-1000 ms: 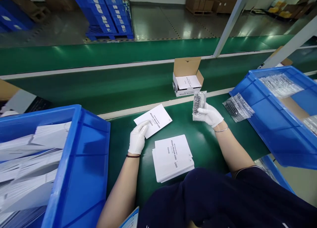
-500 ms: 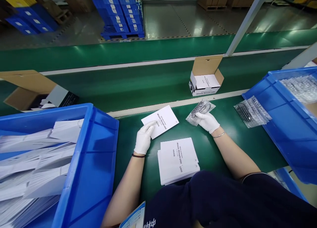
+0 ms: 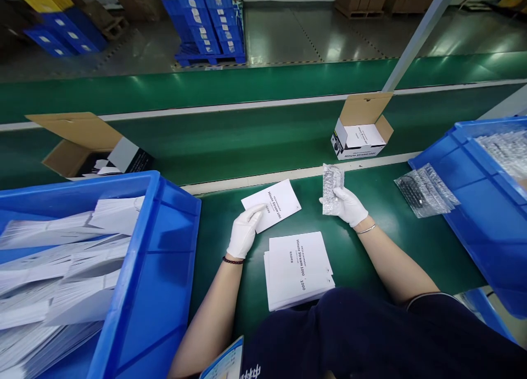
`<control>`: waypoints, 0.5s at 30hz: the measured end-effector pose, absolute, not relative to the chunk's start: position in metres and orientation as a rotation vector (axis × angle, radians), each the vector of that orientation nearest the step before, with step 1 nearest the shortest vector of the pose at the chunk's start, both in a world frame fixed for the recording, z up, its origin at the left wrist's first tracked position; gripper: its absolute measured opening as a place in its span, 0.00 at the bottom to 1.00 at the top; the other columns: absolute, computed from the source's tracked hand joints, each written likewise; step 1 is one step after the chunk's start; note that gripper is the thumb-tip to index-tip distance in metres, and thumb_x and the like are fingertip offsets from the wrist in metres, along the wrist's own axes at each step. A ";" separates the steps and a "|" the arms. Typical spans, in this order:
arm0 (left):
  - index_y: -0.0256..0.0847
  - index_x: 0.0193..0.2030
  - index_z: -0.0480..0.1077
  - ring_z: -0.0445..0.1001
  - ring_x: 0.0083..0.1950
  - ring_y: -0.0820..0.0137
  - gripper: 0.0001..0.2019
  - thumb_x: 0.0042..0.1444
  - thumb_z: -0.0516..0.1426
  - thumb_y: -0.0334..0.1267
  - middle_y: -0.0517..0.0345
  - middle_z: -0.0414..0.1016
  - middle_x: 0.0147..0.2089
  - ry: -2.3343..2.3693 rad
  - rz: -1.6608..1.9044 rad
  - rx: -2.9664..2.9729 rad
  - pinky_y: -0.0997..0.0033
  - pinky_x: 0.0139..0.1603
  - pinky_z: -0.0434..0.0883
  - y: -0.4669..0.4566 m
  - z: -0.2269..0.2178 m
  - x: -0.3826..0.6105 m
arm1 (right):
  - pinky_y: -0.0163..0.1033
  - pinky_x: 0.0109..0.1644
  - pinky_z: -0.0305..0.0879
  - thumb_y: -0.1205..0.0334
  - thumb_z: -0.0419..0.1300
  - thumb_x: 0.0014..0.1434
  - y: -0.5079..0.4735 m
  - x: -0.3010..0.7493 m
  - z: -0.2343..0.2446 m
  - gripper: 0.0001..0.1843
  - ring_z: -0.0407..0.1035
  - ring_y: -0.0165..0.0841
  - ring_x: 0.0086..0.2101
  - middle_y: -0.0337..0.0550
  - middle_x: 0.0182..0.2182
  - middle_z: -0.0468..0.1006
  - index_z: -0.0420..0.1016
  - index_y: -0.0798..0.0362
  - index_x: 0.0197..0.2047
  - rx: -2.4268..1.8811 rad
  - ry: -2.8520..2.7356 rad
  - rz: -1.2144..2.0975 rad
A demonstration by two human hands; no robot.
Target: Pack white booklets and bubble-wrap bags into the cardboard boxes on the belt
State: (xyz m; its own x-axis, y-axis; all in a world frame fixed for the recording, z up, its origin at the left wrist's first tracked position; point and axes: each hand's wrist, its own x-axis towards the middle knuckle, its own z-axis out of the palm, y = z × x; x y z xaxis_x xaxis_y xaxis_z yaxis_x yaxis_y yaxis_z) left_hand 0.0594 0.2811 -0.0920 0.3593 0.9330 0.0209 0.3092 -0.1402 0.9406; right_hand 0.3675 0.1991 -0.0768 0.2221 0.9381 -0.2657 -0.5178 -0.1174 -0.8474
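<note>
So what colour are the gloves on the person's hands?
White, on the left hand and right hand; head view.
</note>
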 end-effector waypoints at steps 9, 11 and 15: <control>0.39 0.48 0.78 0.75 0.58 0.60 0.18 0.59 0.55 0.45 0.51 0.79 0.55 1.115 0.834 1.606 0.57 0.66 0.67 0.278 -0.083 0.063 | 0.43 0.54 0.71 0.65 0.72 0.39 0.195 0.363 -0.078 0.17 0.74 0.32 0.38 0.32 0.32 0.77 0.75 0.45 0.33 -1.096 -0.519 1.162; 0.39 0.47 0.79 0.75 0.58 0.60 0.17 0.59 0.55 0.44 0.51 0.79 0.54 1.085 0.834 1.592 0.57 0.65 0.67 0.277 -0.081 0.064 | 0.48 0.57 0.70 0.61 0.73 0.42 0.195 0.364 -0.079 0.14 0.74 0.36 0.40 0.35 0.33 0.78 0.75 0.45 0.33 -1.129 -0.548 1.142; 0.39 0.47 0.79 0.75 0.58 0.61 0.16 0.59 0.54 0.43 0.51 0.79 0.54 1.006 0.864 1.586 0.59 0.65 0.68 0.278 -0.081 0.064 | 0.52 0.61 0.68 0.54 0.70 0.51 0.201 0.370 -0.081 0.16 0.71 0.41 0.53 0.38 0.48 0.78 0.77 0.39 0.44 -1.138 -0.564 1.184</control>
State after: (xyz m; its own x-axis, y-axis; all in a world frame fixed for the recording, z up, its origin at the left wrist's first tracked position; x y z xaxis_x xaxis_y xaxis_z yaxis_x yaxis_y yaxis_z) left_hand 0.0640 0.2777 -0.0812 0.3925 0.9186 0.0457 0.1837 -0.1270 0.9747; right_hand 0.3696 0.2007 -0.0810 0.3353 0.9205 -0.2006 -0.4249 -0.0423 -0.9042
